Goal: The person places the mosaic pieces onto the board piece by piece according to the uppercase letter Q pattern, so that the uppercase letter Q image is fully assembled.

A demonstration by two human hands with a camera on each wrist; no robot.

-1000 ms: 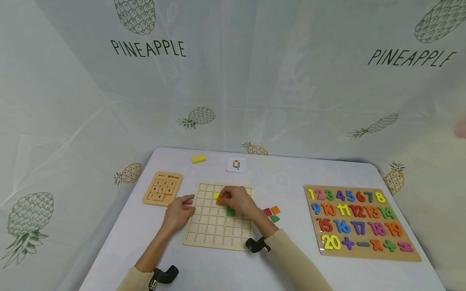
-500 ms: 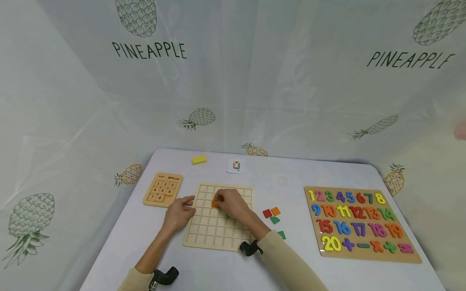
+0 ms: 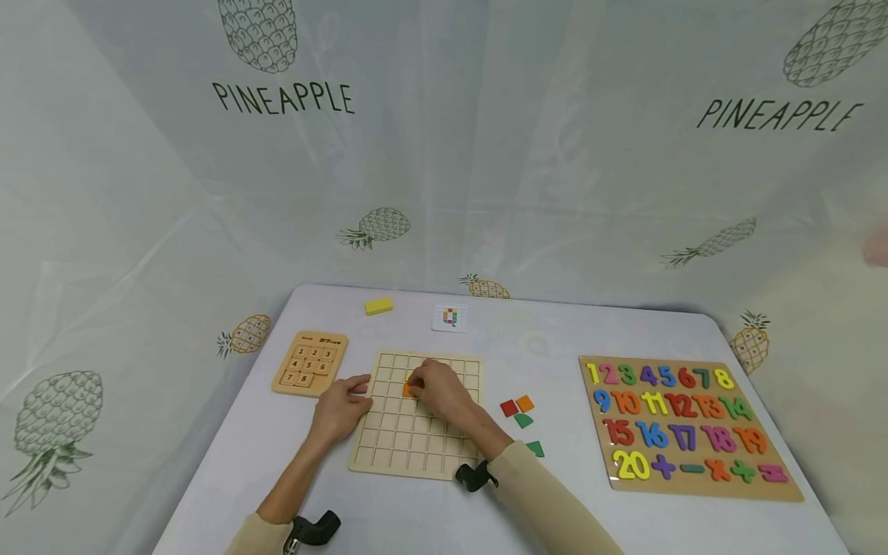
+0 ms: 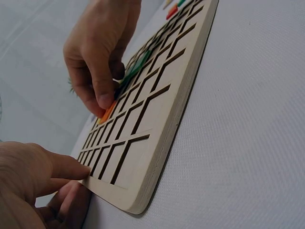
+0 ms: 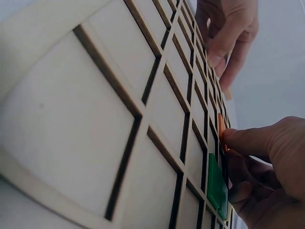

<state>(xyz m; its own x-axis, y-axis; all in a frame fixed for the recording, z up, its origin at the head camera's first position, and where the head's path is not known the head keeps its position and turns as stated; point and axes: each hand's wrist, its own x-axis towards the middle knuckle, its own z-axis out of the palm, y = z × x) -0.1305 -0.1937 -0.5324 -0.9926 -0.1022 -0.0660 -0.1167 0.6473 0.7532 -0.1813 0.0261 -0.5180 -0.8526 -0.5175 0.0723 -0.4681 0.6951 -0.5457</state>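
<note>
A wooden grid board [image 3: 395,439] lies on the table. My left hand [image 3: 338,410] rests at its left edge, fingertips touching the rim, as the left wrist view [image 4: 33,176] also shows. My right hand [image 3: 444,391] is over the upper middle of the grid, thumb and fingers pinching an orange square [image 3: 408,390] at a cell. In the right wrist view the orange piece [image 5: 221,128] sits under the thumb, with a green piece [image 5: 217,188] in the grid beside it. The right hand mostly hides the yellow piece in the head view.
Right of the board lie a red square [image 3: 509,408], an orange square [image 3: 525,403] and two green pieces [image 3: 523,420]. A number board [image 3: 603,470] stands further right. At the left is a number puzzle [image 3: 338,347]; behind are a yellow block [image 3: 378,306] and a pattern card [image 3: 449,327].
My right hand has moved slightly left with the orange square, from beside the yellow piece to a cell just below it. My left hand has stayed at the board's edge.
</note>
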